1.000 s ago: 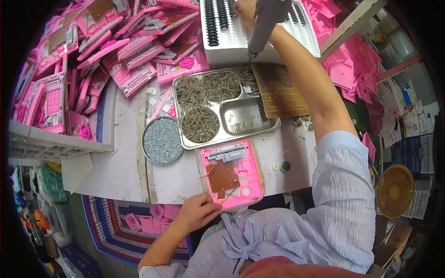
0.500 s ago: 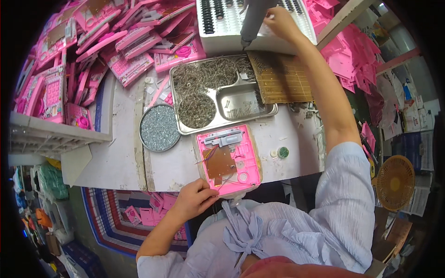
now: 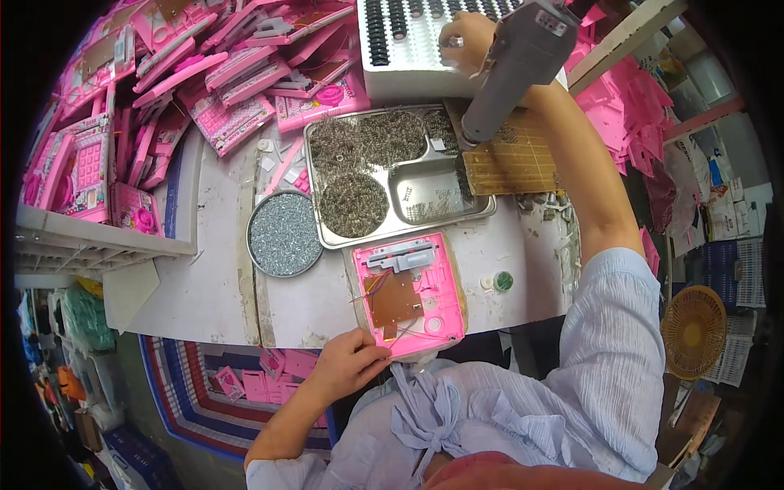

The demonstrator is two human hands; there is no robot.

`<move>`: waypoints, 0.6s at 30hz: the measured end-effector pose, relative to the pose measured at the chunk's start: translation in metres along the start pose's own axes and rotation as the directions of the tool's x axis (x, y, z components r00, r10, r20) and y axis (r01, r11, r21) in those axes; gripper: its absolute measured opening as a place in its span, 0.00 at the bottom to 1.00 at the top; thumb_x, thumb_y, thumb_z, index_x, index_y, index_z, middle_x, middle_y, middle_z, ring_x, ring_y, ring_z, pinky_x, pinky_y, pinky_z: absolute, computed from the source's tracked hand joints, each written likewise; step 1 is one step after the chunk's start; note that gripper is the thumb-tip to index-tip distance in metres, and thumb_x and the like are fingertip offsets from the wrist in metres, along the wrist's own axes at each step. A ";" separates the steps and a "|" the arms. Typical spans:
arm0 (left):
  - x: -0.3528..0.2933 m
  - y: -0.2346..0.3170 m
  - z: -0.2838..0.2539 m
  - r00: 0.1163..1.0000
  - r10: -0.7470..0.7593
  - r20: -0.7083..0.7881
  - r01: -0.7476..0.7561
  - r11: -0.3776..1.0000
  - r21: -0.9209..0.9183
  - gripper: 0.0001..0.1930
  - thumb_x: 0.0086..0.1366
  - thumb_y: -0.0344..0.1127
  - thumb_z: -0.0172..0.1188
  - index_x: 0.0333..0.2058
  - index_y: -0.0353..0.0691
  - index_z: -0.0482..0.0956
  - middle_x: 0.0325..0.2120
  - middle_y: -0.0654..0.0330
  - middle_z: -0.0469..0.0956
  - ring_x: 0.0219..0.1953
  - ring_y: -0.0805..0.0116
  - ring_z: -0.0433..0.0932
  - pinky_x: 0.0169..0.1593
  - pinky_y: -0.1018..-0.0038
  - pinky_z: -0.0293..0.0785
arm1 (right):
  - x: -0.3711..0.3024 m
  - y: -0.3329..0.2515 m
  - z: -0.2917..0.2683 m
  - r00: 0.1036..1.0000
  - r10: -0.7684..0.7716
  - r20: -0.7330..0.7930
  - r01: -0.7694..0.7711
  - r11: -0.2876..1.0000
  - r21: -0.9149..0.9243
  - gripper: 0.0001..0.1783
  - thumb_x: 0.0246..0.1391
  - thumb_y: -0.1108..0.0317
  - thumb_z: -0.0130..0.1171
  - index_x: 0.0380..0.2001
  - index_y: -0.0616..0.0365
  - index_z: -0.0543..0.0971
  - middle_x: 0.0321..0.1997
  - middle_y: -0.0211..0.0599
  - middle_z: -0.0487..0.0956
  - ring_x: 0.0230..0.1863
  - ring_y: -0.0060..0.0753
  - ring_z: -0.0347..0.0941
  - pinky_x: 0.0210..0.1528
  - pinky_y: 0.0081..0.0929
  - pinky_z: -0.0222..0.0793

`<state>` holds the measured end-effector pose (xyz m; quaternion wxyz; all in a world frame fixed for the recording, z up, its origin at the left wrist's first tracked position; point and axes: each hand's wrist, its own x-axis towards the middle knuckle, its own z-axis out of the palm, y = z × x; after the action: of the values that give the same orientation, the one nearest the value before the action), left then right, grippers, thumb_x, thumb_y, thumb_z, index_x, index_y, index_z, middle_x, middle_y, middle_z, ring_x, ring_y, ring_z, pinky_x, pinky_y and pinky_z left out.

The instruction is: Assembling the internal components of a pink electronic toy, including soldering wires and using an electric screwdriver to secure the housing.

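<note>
While left hand (image 3: 349, 365) pinches pink casing (image 3: 438, 300) at its near corner, I'd keep it steady; right hand (image 3: 470, 42), at white foam tray (image 3: 408, 85), grip: I cannot tell.

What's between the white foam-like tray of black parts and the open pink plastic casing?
The head view shows a shiny, rectangular metal tray with compartments of small metal pieces between the white tray and the pink casing.

Right hand (image 3: 469, 45) far forward with curled fingers (image 3: 452, 31), left hand (image 3: 347, 366) low.
</note>
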<state>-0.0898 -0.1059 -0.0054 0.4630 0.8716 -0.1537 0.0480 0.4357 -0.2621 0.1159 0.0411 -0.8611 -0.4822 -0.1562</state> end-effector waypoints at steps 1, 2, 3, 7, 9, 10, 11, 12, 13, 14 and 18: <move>0.000 0.001 0.001 1.000 0.005 -0.003 -0.005 1.000 -0.004 0.10 0.55 0.32 0.74 0.35 0.43 0.82 0.29 0.60 0.74 0.30 0.58 0.77 0.31 0.65 0.74 | -0.001 -0.005 -0.006 0.999 0.039 0.025 -0.040 0.997 0.058 0.19 0.56 0.60 0.65 0.48 0.57 0.84 0.41 0.39 0.80 0.44 0.39 0.77 0.48 0.38 0.72; 0.001 0.001 0.001 1.000 0.012 -0.005 -0.012 1.000 -0.009 0.10 0.55 0.32 0.74 0.35 0.43 0.82 0.28 0.60 0.74 0.29 0.58 0.77 0.31 0.64 0.74 | -0.005 -0.007 -0.008 0.996 0.078 0.053 -0.084 0.990 0.114 0.20 0.56 0.60 0.64 0.50 0.58 0.83 0.41 0.37 0.80 0.43 0.37 0.76 0.48 0.36 0.72; 0.003 -0.001 0.001 1.000 0.021 -0.011 -0.021 1.000 -0.003 0.10 0.55 0.32 0.74 0.35 0.42 0.82 0.28 0.59 0.74 0.29 0.58 0.77 0.31 0.64 0.74 | -0.012 0.000 -0.006 0.995 0.095 0.036 -0.099 0.817 0.569 0.17 0.57 0.61 0.64 0.47 0.59 0.83 0.40 0.35 0.80 0.41 0.34 0.76 0.45 0.34 0.72; 0.000 -0.005 0.004 0.999 0.010 -0.033 -0.010 1.000 0.006 0.10 0.55 0.30 0.73 0.34 0.41 0.81 0.27 0.58 0.74 0.28 0.58 0.77 0.30 0.64 0.74 | -0.076 0.016 0.016 0.892 0.451 -0.009 0.027 -0.032 0.999 0.11 0.59 0.66 0.64 0.42 0.59 0.82 0.37 0.30 0.80 0.35 0.27 0.76 0.38 0.28 0.74; -0.002 -0.006 0.008 0.999 0.013 -0.037 -0.013 1.000 0.001 0.09 0.55 0.29 0.73 0.34 0.41 0.82 0.27 0.58 0.74 0.27 0.58 0.77 0.30 0.65 0.74 | -0.133 -0.041 -0.031 0.720 0.680 -0.138 -0.148 0.344 0.927 0.11 0.58 0.69 0.63 0.44 0.58 0.81 0.36 0.32 0.80 0.35 0.28 0.76 0.38 0.30 0.74; -0.001 -0.006 0.008 0.999 -0.001 -0.042 0.001 1.000 0.012 0.09 0.55 0.29 0.73 0.34 0.41 0.82 0.27 0.58 0.74 0.27 0.58 0.77 0.30 0.65 0.74 | -0.161 -0.075 -0.043 0.660 0.749 -0.052 -0.166 0.213 0.963 0.11 0.57 0.72 0.61 0.43 0.59 0.81 0.35 0.34 0.80 0.34 0.30 0.77 0.38 0.30 0.74; -0.001 -0.005 0.008 0.999 -0.008 -0.034 0.009 1.000 0.009 0.09 0.55 0.29 0.73 0.34 0.42 0.82 0.27 0.59 0.74 0.27 0.58 0.77 0.30 0.66 0.74 | -0.195 -0.097 -0.043 0.719 0.694 0.019 -0.285 0.271 0.920 0.16 0.57 0.68 0.62 0.48 0.60 0.81 0.38 0.33 0.80 0.39 0.30 0.76 0.43 0.31 0.72; -0.004 -0.004 0.009 0.999 -0.010 -0.053 0.011 1.000 0.019 0.10 0.54 0.29 0.74 0.34 0.42 0.83 0.27 0.59 0.74 0.27 0.59 0.77 0.30 0.66 0.73 | -0.228 -0.121 -0.033 0.773 0.628 0.095 -0.372 0.327 0.868 0.21 0.58 0.64 0.63 0.53 0.61 0.82 0.41 0.31 0.80 0.43 0.29 0.75 0.47 0.31 0.71; -0.004 -0.004 0.009 0.999 -0.006 -0.053 0.007 1.000 0.011 0.10 0.54 0.28 0.74 0.34 0.41 0.83 0.27 0.59 0.74 0.27 0.59 0.77 0.30 0.67 0.73 | -0.260 -0.159 -0.024 0.832 0.548 0.088 -0.350 0.396 0.849 0.21 0.59 0.66 0.62 0.54 0.62 0.80 0.42 0.27 0.80 0.42 0.25 0.72 0.46 0.27 0.70; -0.003 -0.005 0.009 0.998 0.001 -0.058 -0.001 1.000 0.004 0.11 0.53 0.28 0.74 0.35 0.41 0.83 0.27 0.59 0.74 0.28 0.60 0.77 0.30 0.67 0.73 | -0.278 -0.205 -0.033 0.852 0.432 0.295 -0.414 0.210 0.886 0.17 0.59 0.67 0.63 0.51 0.60 0.83 0.44 0.30 0.82 0.42 0.27 0.72 0.47 0.29 0.69; -0.004 -0.002 0.009 0.999 -0.018 -0.051 0.019 1.000 0.013 0.12 0.52 0.28 0.75 0.35 0.41 0.83 0.28 0.59 0.74 0.28 0.60 0.77 0.30 0.67 0.73 | -0.302 -0.283 -0.019 0.964 0.251 0.087 -0.229 0.618 0.752 0.13 0.50 0.70 0.70 0.41 0.53 0.86 0.42 0.33 0.83 0.44 0.38 0.73 0.48 0.32 0.70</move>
<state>-0.0933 -0.1114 -0.0124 0.4615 0.8745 -0.1336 0.0669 0.0460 -0.3623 0.0180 0.4228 -0.8195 -0.3831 0.0541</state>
